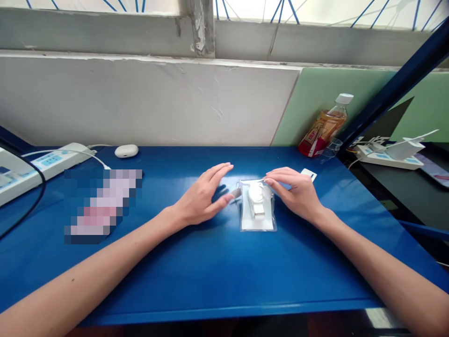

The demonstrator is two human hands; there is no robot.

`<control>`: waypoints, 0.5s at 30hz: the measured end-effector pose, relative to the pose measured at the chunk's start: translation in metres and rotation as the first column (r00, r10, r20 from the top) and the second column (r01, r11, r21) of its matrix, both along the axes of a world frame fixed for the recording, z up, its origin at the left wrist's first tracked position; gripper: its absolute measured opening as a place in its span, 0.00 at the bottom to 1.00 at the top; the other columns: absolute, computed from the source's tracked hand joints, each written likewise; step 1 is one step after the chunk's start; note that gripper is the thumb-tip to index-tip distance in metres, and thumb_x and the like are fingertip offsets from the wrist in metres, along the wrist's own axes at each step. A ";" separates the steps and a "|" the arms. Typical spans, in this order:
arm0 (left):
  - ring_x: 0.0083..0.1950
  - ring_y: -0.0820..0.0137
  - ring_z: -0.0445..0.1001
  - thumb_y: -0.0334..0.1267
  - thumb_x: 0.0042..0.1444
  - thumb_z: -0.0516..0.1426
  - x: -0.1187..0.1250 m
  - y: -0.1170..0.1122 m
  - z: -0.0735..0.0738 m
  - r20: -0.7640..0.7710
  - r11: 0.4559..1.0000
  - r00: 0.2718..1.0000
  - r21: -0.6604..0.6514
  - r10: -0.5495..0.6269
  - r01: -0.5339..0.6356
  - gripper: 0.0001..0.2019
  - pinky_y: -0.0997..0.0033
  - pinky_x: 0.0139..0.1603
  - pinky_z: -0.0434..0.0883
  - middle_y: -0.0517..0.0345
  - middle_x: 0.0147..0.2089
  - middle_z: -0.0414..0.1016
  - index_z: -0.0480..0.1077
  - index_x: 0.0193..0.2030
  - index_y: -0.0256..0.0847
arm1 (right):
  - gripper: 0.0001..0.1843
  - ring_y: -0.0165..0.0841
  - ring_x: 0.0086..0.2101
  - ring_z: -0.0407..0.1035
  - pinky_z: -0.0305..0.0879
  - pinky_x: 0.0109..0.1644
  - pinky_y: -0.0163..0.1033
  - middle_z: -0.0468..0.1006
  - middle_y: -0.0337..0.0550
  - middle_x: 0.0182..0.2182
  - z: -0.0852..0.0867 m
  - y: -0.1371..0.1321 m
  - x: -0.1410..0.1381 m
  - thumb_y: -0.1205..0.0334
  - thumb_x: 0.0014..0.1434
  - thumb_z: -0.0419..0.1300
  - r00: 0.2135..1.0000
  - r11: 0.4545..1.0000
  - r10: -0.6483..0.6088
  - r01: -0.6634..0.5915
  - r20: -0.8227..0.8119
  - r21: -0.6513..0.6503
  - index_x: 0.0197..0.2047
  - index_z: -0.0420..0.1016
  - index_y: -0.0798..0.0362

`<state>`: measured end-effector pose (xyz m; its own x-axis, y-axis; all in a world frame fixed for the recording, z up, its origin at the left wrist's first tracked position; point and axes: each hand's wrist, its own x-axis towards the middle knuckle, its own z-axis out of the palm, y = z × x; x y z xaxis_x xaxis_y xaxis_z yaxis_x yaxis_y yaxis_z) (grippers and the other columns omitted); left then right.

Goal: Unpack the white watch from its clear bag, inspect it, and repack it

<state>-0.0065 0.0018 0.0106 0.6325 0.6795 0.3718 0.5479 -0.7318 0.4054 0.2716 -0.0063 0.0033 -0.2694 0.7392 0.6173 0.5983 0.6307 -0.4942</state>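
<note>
A small clear plastic bag (257,220) lies flat on the blue table (217,271), with a white watch (257,197) inside it. My left hand (205,196) hovers just left of the bag, fingers stretched out and apart, its thumb tip at the bag's upper left corner. My right hand (293,192) rests at the bag's right side, fingers extended, fingertips touching the bag's top edge. Neither hand grips anything.
A white power strip (42,166) with cables sits at the far left, a white earbud case (126,150) behind it. A tea bottle (324,126) leans at the back right near a small white card (309,174). A second power strip (387,157) lies beyond the table's right edge.
</note>
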 end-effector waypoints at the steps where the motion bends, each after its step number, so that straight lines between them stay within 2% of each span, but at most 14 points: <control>1: 0.75 0.53 0.52 0.57 0.66 0.51 0.004 -0.004 0.000 -0.009 0.997 0.998 0.038 -0.066 0.067 0.37 0.52 0.73 0.56 0.37 0.74 0.53 0.50 0.73 0.33 | 0.13 0.41 0.38 0.79 0.76 0.45 0.49 0.85 0.46 0.35 -0.004 0.001 -0.001 0.57 0.67 0.59 0.998 1.000 0.001 -0.003 0.064 0.024 0.35 0.83 0.50; 4: 0.75 0.47 0.51 0.64 0.56 0.60 0.014 -0.012 -0.003 -0.128 0.979 0.972 0.035 -0.197 0.202 0.49 0.46 0.73 0.52 0.35 0.74 0.53 0.49 0.74 0.35 | 0.14 0.42 0.39 0.79 0.76 0.46 0.51 0.86 0.45 0.36 -0.013 0.002 -0.002 0.59 0.68 0.57 0.976 0.999 -0.008 -0.002 0.219 0.046 0.37 0.84 0.49; 7: 0.72 0.45 0.57 0.64 0.54 0.61 0.018 -0.015 -0.006 -0.169 0.973 0.959 -0.054 -0.228 0.222 0.49 0.46 0.72 0.55 0.33 0.71 0.59 0.53 0.73 0.33 | 0.14 0.43 0.42 0.79 0.76 0.49 0.52 0.86 0.46 0.38 -0.015 0.002 -0.003 0.61 0.69 0.56 0.952 1.000 0.020 -0.026 0.307 0.016 0.38 0.84 0.50; 10: 0.70 0.44 0.61 0.60 0.54 0.63 0.018 -0.015 -0.008 -0.157 0.976 0.965 -0.095 -0.211 0.198 0.46 0.46 0.69 0.60 0.34 0.69 0.62 0.55 0.71 0.33 | 0.16 0.45 0.49 0.77 0.74 0.54 0.53 0.85 0.49 0.44 -0.011 0.001 -0.003 0.60 0.70 0.52 0.935 0.997 0.074 -0.058 0.347 -0.056 0.46 0.82 0.53; 12: 0.69 0.43 0.61 0.56 0.54 0.62 0.017 -0.014 -0.008 -0.151 0.982 0.972 -0.087 -0.182 0.170 0.44 0.45 0.67 0.62 0.34 0.69 0.62 0.55 0.71 0.34 | 0.20 0.47 0.56 0.72 0.70 0.60 0.57 0.81 0.54 0.53 -0.008 -0.001 -0.002 0.56 0.71 0.51 0.913 0.991 0.119 -0.084 0.390 -0.106 0.56 0.77 0.56; 15: 0.70 0.44 0.60 0.54 0.55 0.60 0.015 -0.013 -0.009 -0.167 0.992 0.978 -0.058 -0.122 0.113 0.42 0.44 0.67 0.61 0.34 0.70 0.60 0.54 0.71 0.34 | 0.37 0.52 0.66 0.58 0.62 0.66 0.61 0.64 0.63 0.67 -0.006 -0.004 0.001 0.46 0.68 0.54 0.855 0.970 0.217 -0.136 0.471 -0.200 0.71 0.58 0.61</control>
<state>0.0088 -0.0114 0.0020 0.7602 0.6110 0.2208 0.5230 -0.7771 0.3501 0.2721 -0.0103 -0.0031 -0.6396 0.7248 0.2560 0.6731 0.6889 -0.2689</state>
